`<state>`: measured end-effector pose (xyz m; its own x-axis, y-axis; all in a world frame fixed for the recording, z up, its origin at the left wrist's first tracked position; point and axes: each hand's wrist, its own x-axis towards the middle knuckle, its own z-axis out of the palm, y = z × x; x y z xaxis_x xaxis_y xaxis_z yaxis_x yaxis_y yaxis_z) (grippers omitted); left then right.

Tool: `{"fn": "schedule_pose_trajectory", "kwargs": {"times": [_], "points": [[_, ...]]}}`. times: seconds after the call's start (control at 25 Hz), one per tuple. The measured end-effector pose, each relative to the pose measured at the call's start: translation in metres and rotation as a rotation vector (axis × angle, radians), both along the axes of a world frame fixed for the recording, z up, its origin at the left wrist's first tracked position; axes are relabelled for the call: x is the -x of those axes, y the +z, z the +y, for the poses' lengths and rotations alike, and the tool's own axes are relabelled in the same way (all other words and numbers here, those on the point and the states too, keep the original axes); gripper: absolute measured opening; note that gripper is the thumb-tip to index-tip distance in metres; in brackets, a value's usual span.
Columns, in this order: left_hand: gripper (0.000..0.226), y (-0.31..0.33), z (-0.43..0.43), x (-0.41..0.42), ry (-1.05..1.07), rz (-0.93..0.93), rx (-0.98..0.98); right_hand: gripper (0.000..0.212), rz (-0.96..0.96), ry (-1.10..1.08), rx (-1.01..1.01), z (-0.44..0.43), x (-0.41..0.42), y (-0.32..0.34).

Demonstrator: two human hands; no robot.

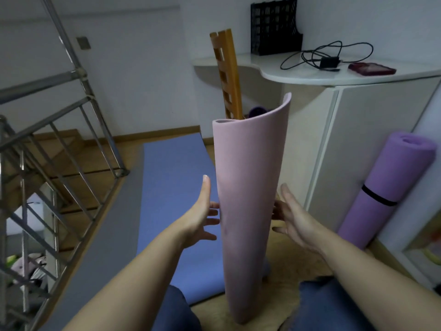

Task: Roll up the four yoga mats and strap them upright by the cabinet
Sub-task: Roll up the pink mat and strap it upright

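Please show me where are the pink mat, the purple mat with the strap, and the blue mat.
pink mat [248,187]: head view, middle of its loosely rolled outer surface.
purple mat [391,177]: head view, rolled side above the black strap.
blue mat [176,168]: head view, flat surface on the floor.

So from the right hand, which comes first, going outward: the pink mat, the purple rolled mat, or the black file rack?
From the right hand, in the head view:
1. Pink mat, standing upright just left of the fingers, between both hands.
2. Purple rolled mat, to the right, leaning on the cabinet, with a black strap round it.
3. Black file rack, far back on the countertop by the wall.
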<state>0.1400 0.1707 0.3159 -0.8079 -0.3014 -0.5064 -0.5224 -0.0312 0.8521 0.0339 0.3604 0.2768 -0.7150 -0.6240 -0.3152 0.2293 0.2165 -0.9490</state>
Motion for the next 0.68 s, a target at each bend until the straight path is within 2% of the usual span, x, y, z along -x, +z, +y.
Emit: {"fn": "schedule_pose_trajectory", "kwargs": {"times": [0.08, 0.16, 0.24, 0.4, 0.48, 0.52, 0.6, 0.64, 0.68], "points": [[0.112, 0.014, -0.003, 0.0, -0.066, -0.046, 0.09, 0.122, -0.092, 0.003, 0.002, -0.002, 0.006, 0.009], [0.1, 0.024, -0.004, -0.004, -0.051, -0.038, 0.085, 0.121, -0.093, 0.024, -0.034, -0.005, 0.005, 0.018], [0.07, 0.032, -0.005, -0.009, -0.05, 0.026, 0.065, 0.102, -0.092, 0.003, -0.022, -0.007, -0.002, 0.029], [0.035, 0.046, -0.004, -0.007, 0.025, 0.259, 0.133, 0.049, 0.08, -0.208, 0.088, -0.008, -0.002, 0.043], [0.036, 0.055, -0.002, -0.007, 0.008, 0.329, 0.159, 0.021, 0.189, -0.271, 0.111, -0.008, -0.005, 0.057], [0.036, 0.06, -0.003, -0.009, -0.011, 0.321, 0.167, 0.017, 0.205, -0.272, 0.1, -0.007, -0.007, 0.064], [0.03, 0.074, -0.006, -0.015, -0.022, 0.276, 0.148, 0.025, 0.119, -0.222, 0.109, -0.003, -0.012, 0.074], [0.042, 0.083, -0.008, -0.018, -0.026, 0.243, 0.11, 0.042, 0.034, -0.178, 0.126, -0.001, -0.013, 0.08], [0.061, 0.091, -0.011, -0.021, -0.032, 0.192, 0.058, 0.067, -0.063, -0.128, 0.135, 0.003, -0.013, 0.086]]}}
